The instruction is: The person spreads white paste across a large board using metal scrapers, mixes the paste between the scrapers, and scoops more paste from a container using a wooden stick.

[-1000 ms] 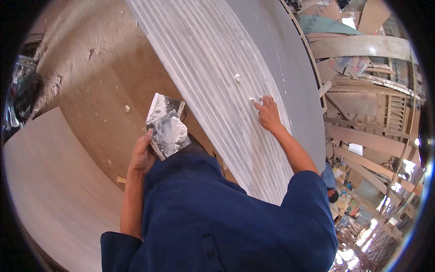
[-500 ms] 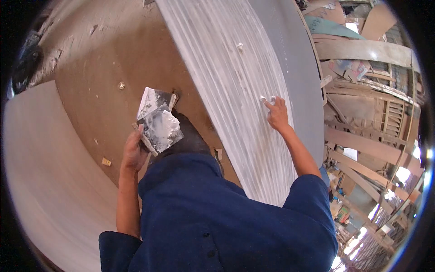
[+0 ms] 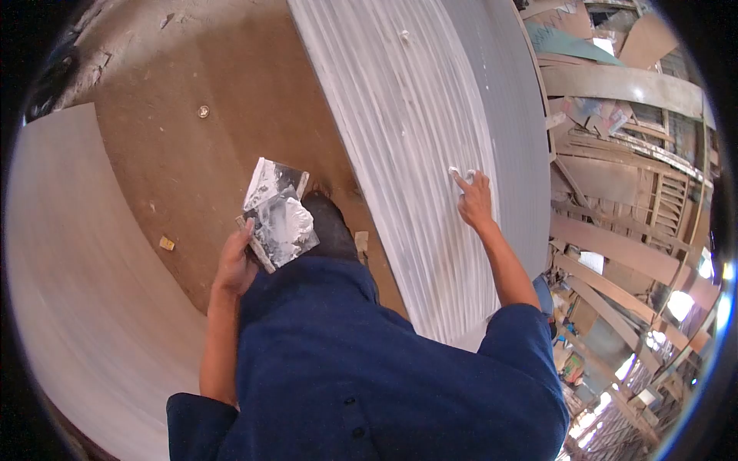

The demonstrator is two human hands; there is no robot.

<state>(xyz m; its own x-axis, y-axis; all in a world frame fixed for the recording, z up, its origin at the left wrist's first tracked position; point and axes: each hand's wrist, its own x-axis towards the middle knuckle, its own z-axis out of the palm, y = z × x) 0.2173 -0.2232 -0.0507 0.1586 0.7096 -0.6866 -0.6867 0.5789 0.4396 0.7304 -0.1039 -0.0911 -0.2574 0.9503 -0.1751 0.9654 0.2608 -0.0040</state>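
The left hand [image 3: 235, 263] grips the edge of the lower plate [image 3: 262, 221], loaded with white paste [image 3: 295, 220]; the upper plate [image 3: 286, 177] overlaps it, tilted away. The right hand [image 3: 475, 201] has its fingers parted, white on the tips, over the streaked panel [image 3: 384, 146] right of the legs; whether they press cannot be told. For good work here, light, even fingertip strokes along the streaks would likely suit, with the plates level and the lump [image 3: 405, 35] farther up smoothed out.
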